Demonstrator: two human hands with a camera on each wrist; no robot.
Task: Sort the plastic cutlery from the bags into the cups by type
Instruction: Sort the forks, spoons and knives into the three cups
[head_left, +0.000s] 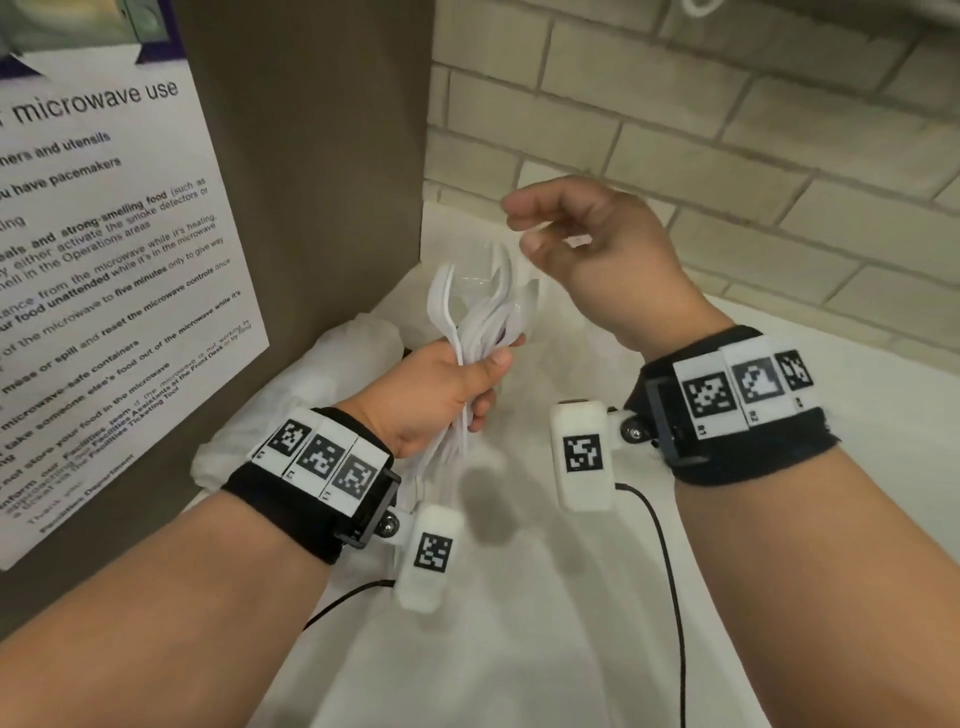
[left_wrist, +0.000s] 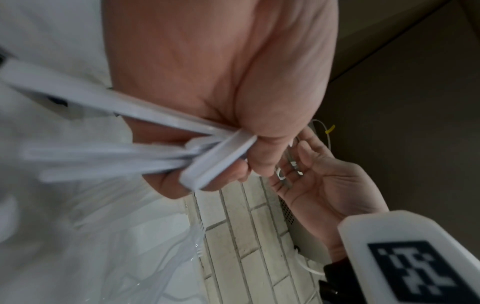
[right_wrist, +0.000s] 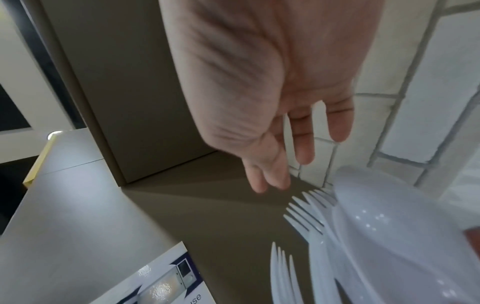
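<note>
The bundle of white plastic cutlery (head_left: 470, 332) is in your left hand (head_left: 441, 395), held upright over the white counter (head_left: 519, 649), just right of the brown cabinet panel (head_left: 311, 156). Fingers & thumb are wrapped tight round the handles; the left wrist view shows the handle ends (left_wrist: 215, 162) poking out under your fist. Fork tines (right_wrist: 306, 214) fan out at the top, w/ a spoon bowl (right_wrist: 384, 216) beside them in the right wrist view. How many pcs, can't tell.

Your right hand (head_left: 587, 244) sits above & right of the bundle, farther from the panel, not touching it. Fingers are loosely curled and hold nothing; thumb & forefinger tips are near each other but apart.

A crumpled clear/white bag (head_left: 358, 343) lies on the counter behind your left hand, against the panel. The microwave notice (head_left: 104, 260) is stuck on the panel's left face. White brick wall (head_left: 727, 130) runs to the right of the panel, behind the counter.
</note>
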